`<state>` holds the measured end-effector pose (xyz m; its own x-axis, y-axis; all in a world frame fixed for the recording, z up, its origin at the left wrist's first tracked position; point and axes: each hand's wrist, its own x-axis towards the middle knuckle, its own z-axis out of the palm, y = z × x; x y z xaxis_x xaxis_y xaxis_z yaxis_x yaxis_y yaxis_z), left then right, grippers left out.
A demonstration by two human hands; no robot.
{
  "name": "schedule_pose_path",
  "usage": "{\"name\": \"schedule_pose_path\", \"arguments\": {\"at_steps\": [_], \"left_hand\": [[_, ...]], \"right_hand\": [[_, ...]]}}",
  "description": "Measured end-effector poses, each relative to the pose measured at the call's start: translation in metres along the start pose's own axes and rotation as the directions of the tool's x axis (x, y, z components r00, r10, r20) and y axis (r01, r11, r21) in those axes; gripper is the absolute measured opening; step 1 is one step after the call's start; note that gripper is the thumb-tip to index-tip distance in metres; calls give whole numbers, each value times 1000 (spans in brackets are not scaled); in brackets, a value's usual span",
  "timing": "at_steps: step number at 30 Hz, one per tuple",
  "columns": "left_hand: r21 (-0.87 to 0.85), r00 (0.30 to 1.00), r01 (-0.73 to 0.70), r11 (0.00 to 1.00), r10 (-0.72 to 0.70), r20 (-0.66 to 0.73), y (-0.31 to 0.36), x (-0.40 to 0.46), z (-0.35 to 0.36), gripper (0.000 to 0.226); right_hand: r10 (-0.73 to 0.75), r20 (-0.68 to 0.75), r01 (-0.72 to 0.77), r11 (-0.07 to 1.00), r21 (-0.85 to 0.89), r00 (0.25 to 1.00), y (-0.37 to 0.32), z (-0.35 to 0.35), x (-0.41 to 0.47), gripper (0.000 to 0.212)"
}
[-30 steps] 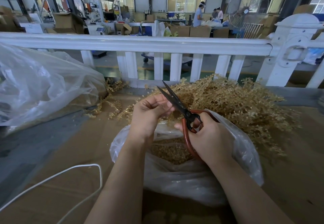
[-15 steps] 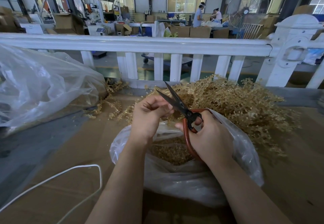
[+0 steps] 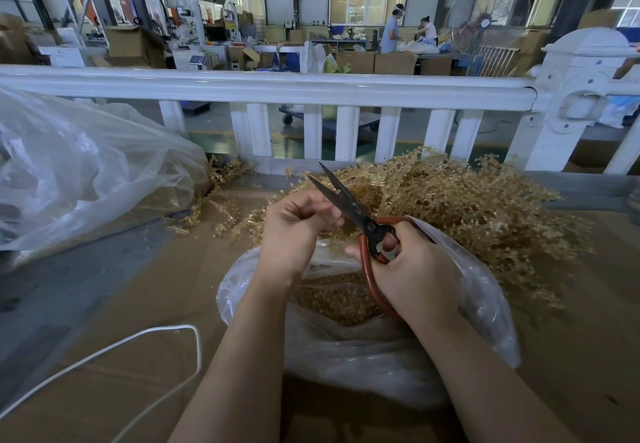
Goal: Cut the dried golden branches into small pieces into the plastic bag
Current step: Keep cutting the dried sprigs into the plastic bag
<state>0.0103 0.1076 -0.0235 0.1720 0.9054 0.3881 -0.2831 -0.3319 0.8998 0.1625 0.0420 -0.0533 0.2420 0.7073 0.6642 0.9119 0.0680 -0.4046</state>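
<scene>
Setting: workshop hall behind a white railing (image 3: 263, 87) that runs left to right across the far edge of your surface (image 3: 145, 307); cardboard boxes, a big standing fan (image 3: 486, 23) and two people at a far bench fill the background.
Surface: brown cardboard sheet on top, with a grey strip showing at the left.
Dried golden branches (image 3: 460, 207): you have a loose heap of them at the far right of the surface, just in front of the railing, spreading right of your hands; a few stray sprigs lie to the left of the heap.
Plastic bag (image 3: 363, 356): it sits open directly in front of you, near the middle, with cut golden pieces (image 3: 332, 300) lying inside it.
Scissors (image 3: 349, 205): their long axis runs diagonally, red handles near and right, dark blades pointing far and left; the blades stand slightly apart over the bag's far rim.
Right hand (image 3: 412, 269): your grip is curled around the red handles, fingers through the loops.
Left hand (image 3: 298, 224): your fingers are curled in, pinching a thin golden stem just beside the blades, above the bag's mouth; the stem is mostly hidden by your fingers.
Second bag (image 3: 86, 172): a large clear bag lies at the far left of the surface, well apart from your hands.
White cord (image 3: 152, 335): it loops across the near left of the surface.
Writing: no label or brand can be read at this size.
</scene>
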Motion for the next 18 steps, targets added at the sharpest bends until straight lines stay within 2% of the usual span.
{"name": "schedule_pose_path", "arguments": {"at_steps": [11, 18], "left_hand": [[-21, 1000, 6, 1000, -6, 2, 5, -1, 2, 22], [-32, 1000, 2, 999, -2, -2, 7, -1, 3, 37]], "right_hand": [[-11, 26, 11, 1000, 24, 1000, 0, -4, 0, 52], [-4, 28, 3, 999, 32, 1000, -1, -5, 0, 51]]}}
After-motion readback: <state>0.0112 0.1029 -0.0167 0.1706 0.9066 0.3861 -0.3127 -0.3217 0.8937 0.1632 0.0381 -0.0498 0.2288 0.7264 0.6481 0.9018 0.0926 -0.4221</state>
